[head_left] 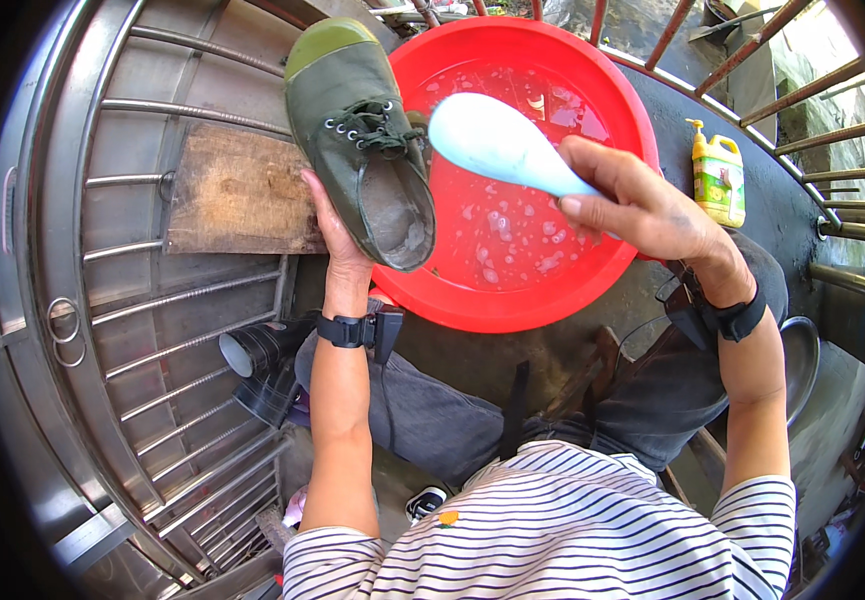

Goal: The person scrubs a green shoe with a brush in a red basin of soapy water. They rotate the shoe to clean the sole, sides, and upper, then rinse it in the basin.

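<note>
My left hand (334, 228) is wrapped round the side of a dark green canvas lace-up shoe (337, 105), gripping it near the heel. The shoe's toe cap is lighter olive and points away from me; its opening and laces face up. In my right hand (652, 205) is a brush (502, 145) with a pale blue-white back, held by its handle. The brush head is just right of the shoe, above the basin, and its bristles are hidden from this side. Beneath both is a large red plastic basin (512, 318) holding soapy water with scattered foam.
A yellow pump bottle (719, 180) stands right of the basin. To the left are a metal barred frame (177, 250) and a wooden board (237, 200). Dark boots (270, 370) lie beside my left leg. Rusty railing bars (752, 50) run along the far right.
</note>
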The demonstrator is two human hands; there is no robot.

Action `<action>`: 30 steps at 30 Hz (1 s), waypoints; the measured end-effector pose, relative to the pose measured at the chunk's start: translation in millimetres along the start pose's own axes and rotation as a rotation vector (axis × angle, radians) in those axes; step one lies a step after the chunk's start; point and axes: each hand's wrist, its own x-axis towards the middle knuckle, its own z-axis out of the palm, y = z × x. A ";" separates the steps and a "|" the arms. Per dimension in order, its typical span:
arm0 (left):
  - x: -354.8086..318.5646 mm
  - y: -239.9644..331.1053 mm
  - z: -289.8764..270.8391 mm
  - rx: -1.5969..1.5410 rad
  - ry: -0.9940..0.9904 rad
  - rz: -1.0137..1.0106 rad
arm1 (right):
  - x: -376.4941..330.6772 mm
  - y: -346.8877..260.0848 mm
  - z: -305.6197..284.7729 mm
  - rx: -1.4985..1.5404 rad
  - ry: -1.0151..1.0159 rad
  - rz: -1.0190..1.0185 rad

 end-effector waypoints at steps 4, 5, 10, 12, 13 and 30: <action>-2.8 -1.4 4.9 -0.040 -0.073 -0.119 | 1.1 5.6 13.0 -0.468 -0.004 -0.146; -3.9 -2.9 3.9 -0.048 -0.119 -0.129 | 1.8 6.8 19.0 -0.597 -0.005 -0.137; -9.0 -13.9 1.2 0.041 -0.171 -0.246 | 5.5 12.8 51.2 -0.989 0.058 -0.131; -11.1 -18.5 3.3 0.107 -0.158 -0.311 | 7.7 17.4 62.6 -1.041 0.032 -0.124; -12.5 -20.7 4.8 0.118 -0.171 -0.323 | 8.5 20.3 67.8 -1.062 0.026 -0.100; -2.3 -48.7 -3.0 0.093 -0.257 -0.582 | 13.4 46.1 85.5 -0.888 -0.172 0.064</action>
